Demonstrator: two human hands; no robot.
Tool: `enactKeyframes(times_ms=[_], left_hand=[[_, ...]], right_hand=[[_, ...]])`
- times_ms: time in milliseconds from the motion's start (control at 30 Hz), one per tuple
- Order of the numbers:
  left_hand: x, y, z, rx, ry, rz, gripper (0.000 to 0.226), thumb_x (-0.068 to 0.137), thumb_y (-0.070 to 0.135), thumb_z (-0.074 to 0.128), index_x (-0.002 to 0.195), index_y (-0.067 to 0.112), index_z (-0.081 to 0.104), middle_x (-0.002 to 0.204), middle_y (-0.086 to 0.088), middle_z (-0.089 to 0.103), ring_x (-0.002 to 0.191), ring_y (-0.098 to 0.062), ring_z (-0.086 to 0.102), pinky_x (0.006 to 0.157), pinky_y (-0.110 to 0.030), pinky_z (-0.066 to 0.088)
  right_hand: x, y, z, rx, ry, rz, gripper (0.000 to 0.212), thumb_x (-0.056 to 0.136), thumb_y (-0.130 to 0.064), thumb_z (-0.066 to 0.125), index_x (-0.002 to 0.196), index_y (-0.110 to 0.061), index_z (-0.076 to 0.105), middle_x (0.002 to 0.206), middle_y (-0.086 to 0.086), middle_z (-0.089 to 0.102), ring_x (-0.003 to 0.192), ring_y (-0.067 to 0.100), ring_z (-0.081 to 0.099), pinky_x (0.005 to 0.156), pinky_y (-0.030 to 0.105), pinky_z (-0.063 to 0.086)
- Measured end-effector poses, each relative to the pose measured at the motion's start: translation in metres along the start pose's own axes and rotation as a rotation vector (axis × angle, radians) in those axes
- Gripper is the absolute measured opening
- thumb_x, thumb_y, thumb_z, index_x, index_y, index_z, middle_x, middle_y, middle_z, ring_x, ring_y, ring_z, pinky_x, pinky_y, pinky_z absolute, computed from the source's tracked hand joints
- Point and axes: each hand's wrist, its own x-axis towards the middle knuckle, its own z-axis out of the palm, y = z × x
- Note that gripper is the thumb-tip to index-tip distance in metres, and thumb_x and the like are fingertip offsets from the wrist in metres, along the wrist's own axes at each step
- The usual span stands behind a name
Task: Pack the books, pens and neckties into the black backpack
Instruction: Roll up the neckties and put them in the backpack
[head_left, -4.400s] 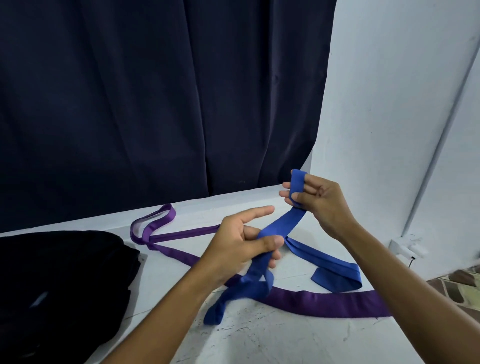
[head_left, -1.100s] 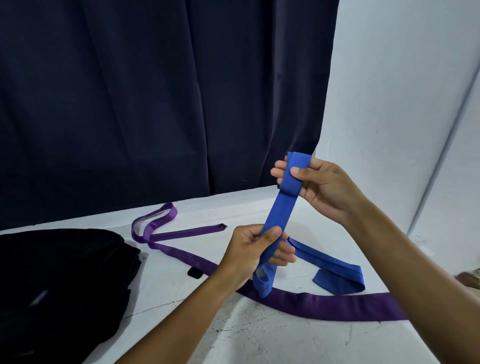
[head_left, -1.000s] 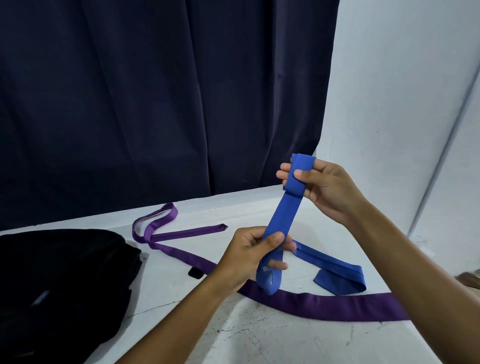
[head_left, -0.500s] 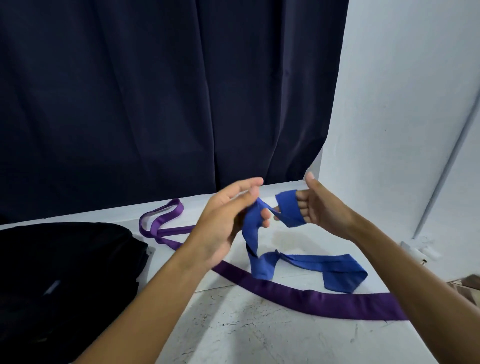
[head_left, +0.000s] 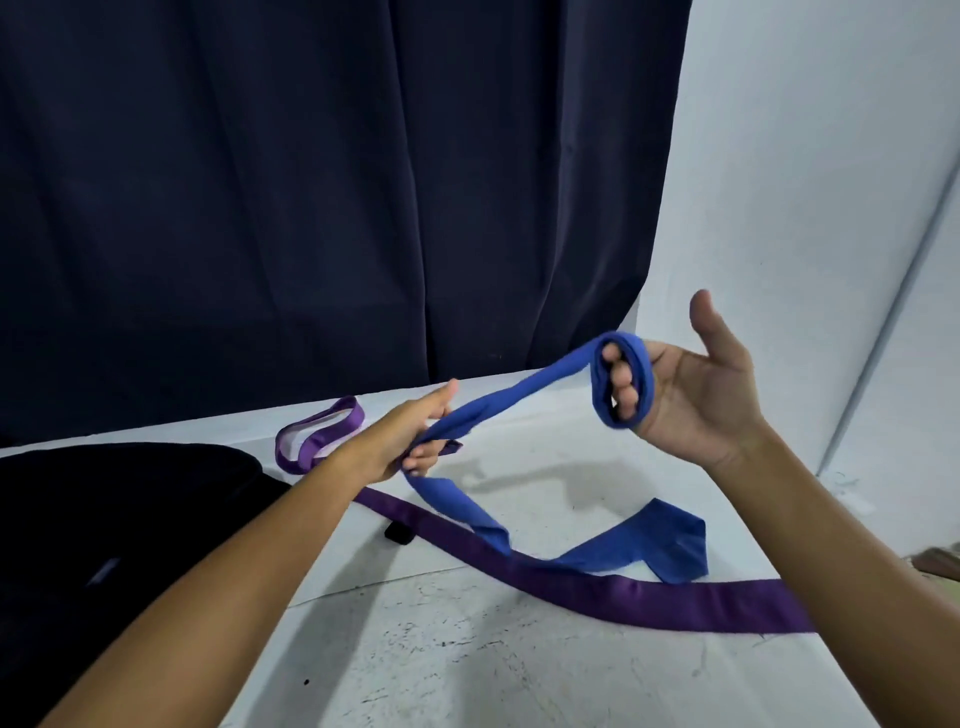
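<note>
A blue necktie (head_left: 519, 400) is wound in a loop around the fingers of my right hand (head_left: 691, 400), whose thumb points up. My left hand (head_left: 400, 441) grips the same tie lower down, and the stretch between the hands hangs slack above the table. The tie's wide end (head_left: 665, 545) lies on the white table (head_left: 467, 665). A purple necktie (head_left: 597, 592) lies across the table under it, with its thin end looped at the back. The black backpack (head_left: 104, 519) sits at the left, touching my left forearm.
A dark curtain (head_left: 311, 182) hangs behind the table. A white wall (head_left: 805, 182) rises at the right. A small black object (head_left: 397, 533) lies beside the purple tie.
My hands have moved apart since half a second ago. The right hand turned palm up with the blue loop around its fingers, and the left hand slid down along the tie.
</note>
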Motion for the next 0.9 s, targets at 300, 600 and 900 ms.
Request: enactKeyframes(times_ms=[300,600,900], left_hand=[[0.023,-0.022,0.017,0.178,0.4,0.504,0.021,0.082,0.028,0.071,0.1,0.017,0.067,0.101,0.002,0.068,0.102,-0.017,0.063,0.082,-0.021,0.049],[0.001,0.015,0.127,-0.046,0.443,0.731,0.036,0.074,0.018,0.084,0.103,0.021,0.063,0.094,0.015,0.068,0.094,-0.006,0.063,0.083,-0.027,0.054],[-0.005,0.016,0.132,-0.374,0.397,0.707,0.008,0.096,0.013,0.059,0.1,0.007,0.056,0.071,-0.008,0.066,0.052,-0.015,0.058,0.043,-0.026,0.044]], right_hand=[[0.012,0.004,0.029,-0.098,0.348,-0.122,0.074,0.088,-0.058,0.041,0.102,0.007,0.072,0.105,0.021,0.07,0.088,0.031,0.071,0.074,0.035,0.059],[0.026,0.007,0.053,-0.055,0.216,-0.114,0.082,0.089,-0.062,0.038,0.118,0.011,0.063,0.121,0.027,0.064,0.109,0.036,0.066,0.087,0.04,0.057],[0.018,-0.006,0.051,-0.1,0.302,-0.234,0.08,0.09,-0.059,0.041,0.125,0.012,0.055,0.128,0.029,0.059,0.117,0.038,0.061,0.096,0.043,0.052]])
